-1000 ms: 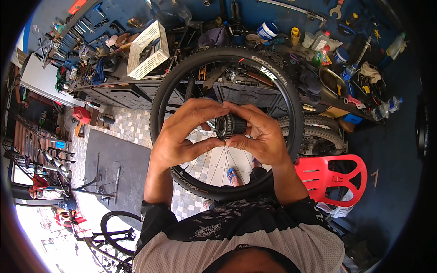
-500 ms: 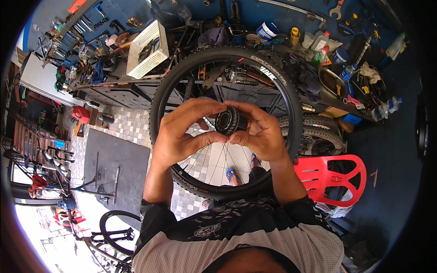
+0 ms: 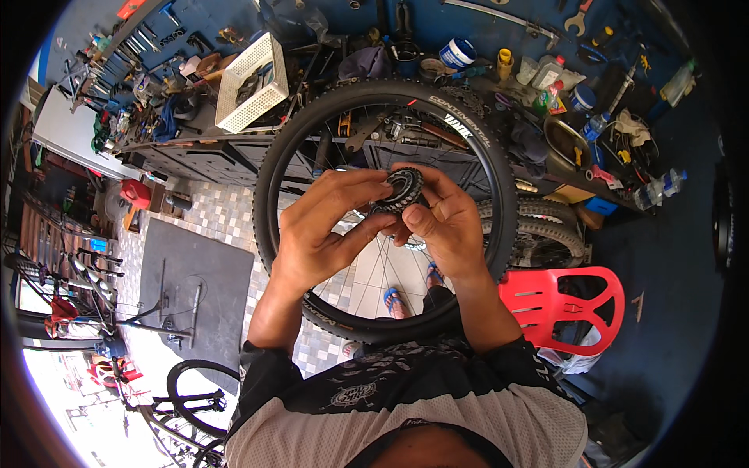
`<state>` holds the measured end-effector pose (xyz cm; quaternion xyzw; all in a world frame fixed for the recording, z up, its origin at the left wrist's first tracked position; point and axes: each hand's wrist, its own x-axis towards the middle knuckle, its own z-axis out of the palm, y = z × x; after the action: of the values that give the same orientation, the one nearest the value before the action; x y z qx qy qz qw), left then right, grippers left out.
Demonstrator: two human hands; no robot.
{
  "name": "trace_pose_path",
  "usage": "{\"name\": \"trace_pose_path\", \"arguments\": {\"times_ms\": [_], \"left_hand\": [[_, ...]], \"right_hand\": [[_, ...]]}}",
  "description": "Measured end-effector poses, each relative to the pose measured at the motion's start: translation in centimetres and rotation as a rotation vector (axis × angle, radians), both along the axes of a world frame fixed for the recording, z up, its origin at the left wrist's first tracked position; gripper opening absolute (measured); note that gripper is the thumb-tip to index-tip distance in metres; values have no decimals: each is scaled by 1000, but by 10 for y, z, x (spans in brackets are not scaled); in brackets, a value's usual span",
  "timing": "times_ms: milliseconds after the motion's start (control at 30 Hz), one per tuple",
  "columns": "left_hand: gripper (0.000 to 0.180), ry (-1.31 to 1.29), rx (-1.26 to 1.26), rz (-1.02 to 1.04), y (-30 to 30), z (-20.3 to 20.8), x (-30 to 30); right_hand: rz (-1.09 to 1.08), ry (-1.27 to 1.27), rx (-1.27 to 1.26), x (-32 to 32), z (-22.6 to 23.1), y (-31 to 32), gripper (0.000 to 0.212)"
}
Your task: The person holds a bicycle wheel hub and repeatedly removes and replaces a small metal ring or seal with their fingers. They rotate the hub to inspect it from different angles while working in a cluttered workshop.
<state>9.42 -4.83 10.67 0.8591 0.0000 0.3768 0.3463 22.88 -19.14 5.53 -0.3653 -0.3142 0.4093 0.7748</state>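
My right hand (image 3: 454,230) is closed round a small black ridged hub part (image 3: 406,187), its thumb resting on the near side. The part is round, with a ring of small teeth or ribs and a hollow middle, and sits tilted. Reaching in from the left, my left hand (image 3: 312,222) pinches its edge between fingertips and thumb. Below both hands is a bicycle wheel (image 3: 268,179) with a black knobby tyre and thin spokes. My fingers cover the lower part of the piece.
Behind the wheel runs a cluttered workbench with a white perforated basket (image 3: 234,118), a white-and-blue tub (image 3: 458,53) and loose tools. A red plastic chair (image 3: 538,300) stands at right, near more wheels (image 3: 550,234). A dark mat (image 3: 195,285) lies on the tiled floor at left.
The hub part has been tilted so its toothed ring faces more upward, and it has shifted slightly up and right. My left fingers have shifted along its edge.
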Motion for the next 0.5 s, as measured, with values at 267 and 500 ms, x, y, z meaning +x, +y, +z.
{"name": "trace_pose_path", "arguments": {"times_ms": [267, 500], "left_hand": [[36, -77, 128, 36, -2, 2, 2], [36, -133, 210, 38, 1, 4, 7]], "right_hand": [[2, 75, -12, -5, 5, 1, 59], [53, 234, 63, -12, 3, 3, 58]]}}
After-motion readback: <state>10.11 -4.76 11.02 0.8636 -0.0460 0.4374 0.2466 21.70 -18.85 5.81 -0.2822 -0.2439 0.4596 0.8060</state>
